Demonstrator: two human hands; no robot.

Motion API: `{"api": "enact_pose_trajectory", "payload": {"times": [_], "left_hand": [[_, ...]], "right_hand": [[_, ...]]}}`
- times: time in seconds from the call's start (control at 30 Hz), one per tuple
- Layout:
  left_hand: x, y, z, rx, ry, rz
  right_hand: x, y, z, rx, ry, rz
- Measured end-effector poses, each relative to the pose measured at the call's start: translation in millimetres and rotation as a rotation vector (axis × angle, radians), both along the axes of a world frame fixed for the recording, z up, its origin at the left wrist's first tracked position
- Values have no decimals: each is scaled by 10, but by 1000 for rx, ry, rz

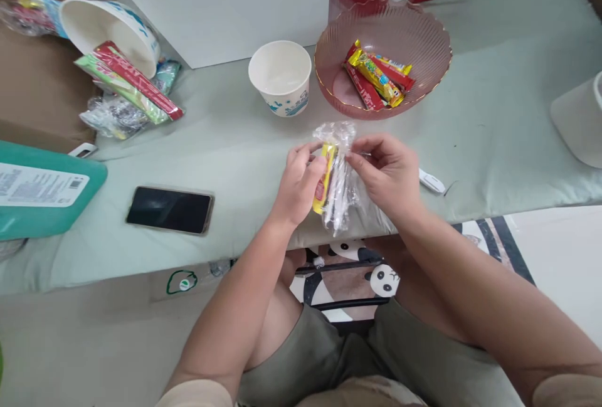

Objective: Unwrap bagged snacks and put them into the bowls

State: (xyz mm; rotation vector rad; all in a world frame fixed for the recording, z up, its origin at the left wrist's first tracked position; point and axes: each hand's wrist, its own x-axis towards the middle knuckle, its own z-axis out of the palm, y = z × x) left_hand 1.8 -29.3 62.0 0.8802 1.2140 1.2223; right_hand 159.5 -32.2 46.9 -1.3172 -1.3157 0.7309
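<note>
My left hand [301, 181] is closed on a slim candy in a yellow and red wrapper [323, 182], held near the table's front edge. Right beside the candy hangs a crumpled clear plastic bag [342, 197]; whether the candy lies inside it or against it I cannot tell. The fingertips of my right hand [383, 169] pinch the bag's upper right side. Beyond my hands stand a white paper cup [281, 74] with a blue print and a pink ribbed glass bowl [426, 37]. Several yellow and red wrapped candies [376, 78] lie in the bowl.
A phone [170, 209] lies left, near a green container [51, 190]. Behind them a tipped paper tub [110, 34] has wrapped snack sticks [134, 84] at its mouth. A small white object [431, 181] lies by my right wrist. A white container [580, 118] stands far right.
</note>
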Motion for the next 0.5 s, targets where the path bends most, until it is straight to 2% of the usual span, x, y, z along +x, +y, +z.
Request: {"api": "enact_pose_trajectory", "payload": {"times": [0.07, 0.1, 0.27, 0.4, 0.5], "left_hand": [[-95, -8, -35, 87, 101, -177], [-132, -5, -48, 107, 112, -224], [-215, 79, -50, 197, 186, -152], [-237, 149, -71, 312, 437, -272], [-252, 162, -112, 297, 546, -294]], "right_hand": [[15, 25, -41, -29, -33, 51], [14, 36, -60, -40, -43, 84], [-65, 47, -134, -43, 4, 273], [-118, 31, -181, -44, 33, 339], [-113, 15, -183, 0, 46, 432]]}}
